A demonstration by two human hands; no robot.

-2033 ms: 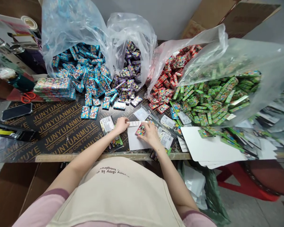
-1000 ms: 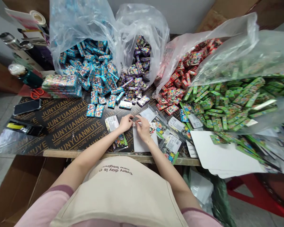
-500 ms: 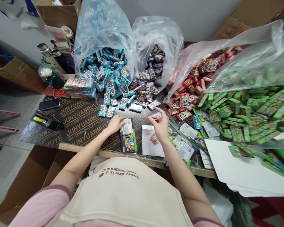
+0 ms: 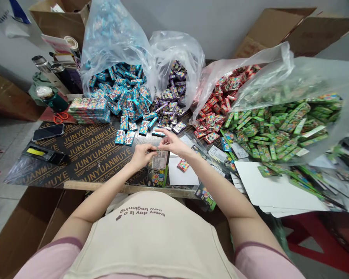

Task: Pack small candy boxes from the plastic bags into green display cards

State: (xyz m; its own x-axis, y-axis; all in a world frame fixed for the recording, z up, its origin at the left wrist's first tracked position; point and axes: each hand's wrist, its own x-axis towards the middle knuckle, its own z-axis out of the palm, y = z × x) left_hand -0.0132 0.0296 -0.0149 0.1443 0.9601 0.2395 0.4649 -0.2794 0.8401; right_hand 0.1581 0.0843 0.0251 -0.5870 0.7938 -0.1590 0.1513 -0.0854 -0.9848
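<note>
My left hand [image 4: 142, 155] pinches the top left edge of a clear packet [image 4: 158, 170] with a barcode label and green print, which lies at the table's near edge. My right hand [image 4: 174, 143] has crossed over to the packet's top, where its fingertips are pinched together at the opening. A small red box [image 4: 183, 165] lies loose on a white sheet [image 4: 183, 177] just right of the packet, touched by neither hand. A few blue boxes [image 4: 124, 136] and a purple box [image 4: 178, 127] lie just beyond my fingers.
Four open plastic bags spill small boxes across the back: blue [image 4: 119, 89], purple [image 4: 173, 97], red [image 4: 221, 100], green [image 4: 279, 120]. Stacked packs [image 4: 88, 109], scissors [image 4: 60, 116], a phone [image 4: 48, 131] and bottles [image 4: 48, 69] sit at left. White cards [image 4: 273, 186] and more labelled packets [image 4: 218, 155] lie right.
My right hand let go of the red box, which now rests on the white sheet, and moved left to the packet. My left hand took hold of that packet's top.
</note>
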